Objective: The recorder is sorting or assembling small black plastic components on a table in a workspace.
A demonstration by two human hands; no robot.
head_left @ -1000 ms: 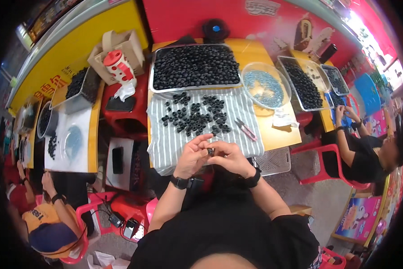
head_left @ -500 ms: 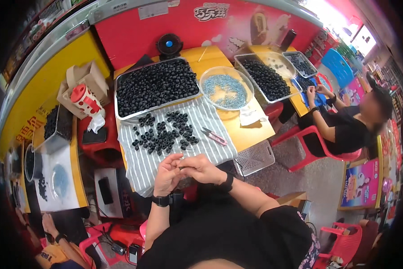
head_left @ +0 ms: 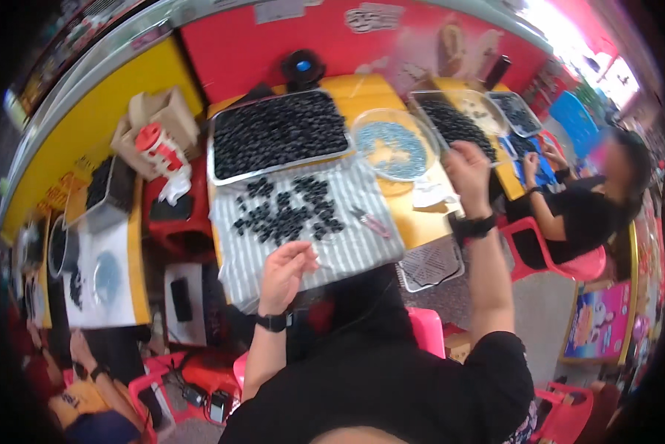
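L hand (head_left: 284, 272) is held over striped cloth (head_left: 355, 255), R hand (head_left: 468, 166) nr clear bowl (head_left: 397, 177). Both are seen curled, but w/ blur each grip can't be told. Black pcs (head_left: 284, 213) are spread on cloth btwn tray (head_left: 281, 169) & L hand.

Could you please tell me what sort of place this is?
Perhaps a small snack shop used for handwork: there are a tray of small black pieces, a co-worker at the next table, and a red wall with pictures.
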